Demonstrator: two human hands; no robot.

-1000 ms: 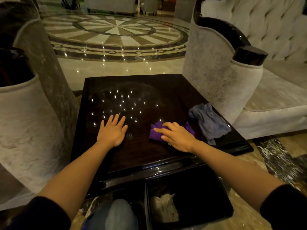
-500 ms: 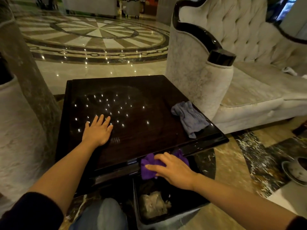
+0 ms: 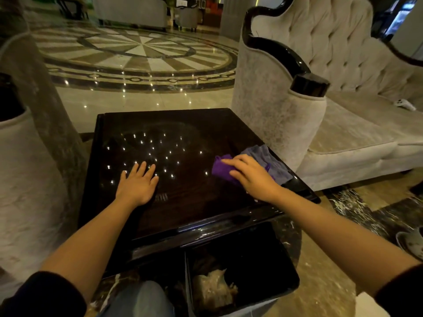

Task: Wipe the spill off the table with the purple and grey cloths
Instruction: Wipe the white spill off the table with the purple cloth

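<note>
A dark glossy table (image 3: 183, 124) stands in front of me, with ceiling lights mirrored in its top. My right hand (image 3: 251, 177) presses the purple cloth (image 3: 220, 169) onto the table's right side. Touching it on the right, the grey cloth (image 3: 274, 163) lies crumpled at the table's right edge, partly hidden by my hand. My left hand (image 3: 137, 185) rests flat on the table, fingers spread, holding nothing. I cannot make out a spill on the shiny surface.
A black bin (image 3: 263, 259) with crumpled paper inside stands below the table's near edge. A pale tufted sofa (image 3: 343, 124) flanks the right side, an upholstered chair (image 3: 25, 179) the left. A cup (image 3: 409, 242) sits low at the far right.
My right hand carried the purple cloth from over the bin at the near edge back up onto the table, beside the grey cloth. The left hand stayed flat.
</note>
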